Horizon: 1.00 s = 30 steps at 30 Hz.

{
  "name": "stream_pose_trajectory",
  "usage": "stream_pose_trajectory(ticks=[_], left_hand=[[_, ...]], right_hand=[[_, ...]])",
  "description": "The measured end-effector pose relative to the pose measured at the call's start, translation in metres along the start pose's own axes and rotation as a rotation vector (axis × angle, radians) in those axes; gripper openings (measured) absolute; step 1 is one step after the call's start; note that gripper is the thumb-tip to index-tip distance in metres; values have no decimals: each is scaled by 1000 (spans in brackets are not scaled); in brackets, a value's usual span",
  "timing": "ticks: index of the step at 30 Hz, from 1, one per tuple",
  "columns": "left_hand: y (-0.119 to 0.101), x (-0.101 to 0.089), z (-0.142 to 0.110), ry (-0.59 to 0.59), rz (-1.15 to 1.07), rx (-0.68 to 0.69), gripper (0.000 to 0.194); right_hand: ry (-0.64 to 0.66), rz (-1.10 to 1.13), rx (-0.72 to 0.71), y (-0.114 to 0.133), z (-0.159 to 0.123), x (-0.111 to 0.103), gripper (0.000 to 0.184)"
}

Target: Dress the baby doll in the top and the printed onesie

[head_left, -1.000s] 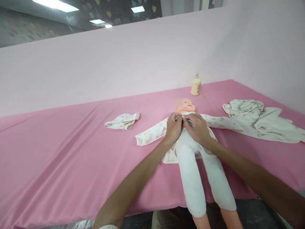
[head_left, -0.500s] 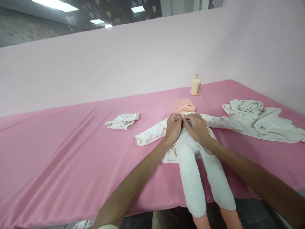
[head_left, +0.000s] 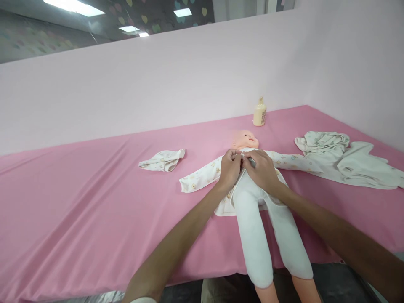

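Observation:
A baby doll [head_left: 245, 139] lies on its back, head toward the wall, its white cloth legs [head_left: 255, 235] reaching over the table's near edge. It wears a white baby shirt [head_left: 202, 176] with small printed figures, sleeves spread to both sides and the front parted over the lower body. At the doll's upper chest, my left hand [head_left: 231, 168] pinches the shirt's edge. My right hand [head_left: 261, 169] is right beside it, closed on the same front edge. The fingertips of both hands nearly meet, and they hide the exact bit of cloth between them.
A small printed cloth garment [head_left: 162, 160] lies left of the doll on the pink sheet [head_left: 94, 210]. Behind the doll stands a pale yellow pump bottle [head_left: 259, 112]. Crumpled white clothes [head_left: 353, 162] lie at the right, touching the right sleeve. White walls border the back and right.

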<state>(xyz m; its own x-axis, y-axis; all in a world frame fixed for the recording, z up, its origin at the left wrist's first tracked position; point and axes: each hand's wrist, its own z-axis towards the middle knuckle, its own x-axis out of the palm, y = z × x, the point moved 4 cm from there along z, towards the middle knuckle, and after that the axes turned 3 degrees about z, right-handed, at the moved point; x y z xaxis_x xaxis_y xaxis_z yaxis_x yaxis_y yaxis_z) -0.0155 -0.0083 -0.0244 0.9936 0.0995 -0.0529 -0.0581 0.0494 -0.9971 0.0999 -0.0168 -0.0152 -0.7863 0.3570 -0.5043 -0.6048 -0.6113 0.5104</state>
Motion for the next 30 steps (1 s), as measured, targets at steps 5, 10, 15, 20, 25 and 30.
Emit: stream_pose_trajectory(ticks=[5,10,15,20,25,30], left_hand=[[2,-1,2,-23,21,-3,13],[4,-1,4,-28,51,16,13],[5,-1,3,-20,41,25,15],[4,-1,3,-23,41,10,14],[2,0,2,-17,22,-8,13],[1,0,1,-9,24,9,12]], right_hand=[[4,3,10,1,0,0,15],[3,6,15,2,0,-1,15],[4,3,13,2,1,-1,15],[8,-5,13,2,0,0,15],[8,8,6,1,0,-1,15],[12,5,18,1,1,0,13]])
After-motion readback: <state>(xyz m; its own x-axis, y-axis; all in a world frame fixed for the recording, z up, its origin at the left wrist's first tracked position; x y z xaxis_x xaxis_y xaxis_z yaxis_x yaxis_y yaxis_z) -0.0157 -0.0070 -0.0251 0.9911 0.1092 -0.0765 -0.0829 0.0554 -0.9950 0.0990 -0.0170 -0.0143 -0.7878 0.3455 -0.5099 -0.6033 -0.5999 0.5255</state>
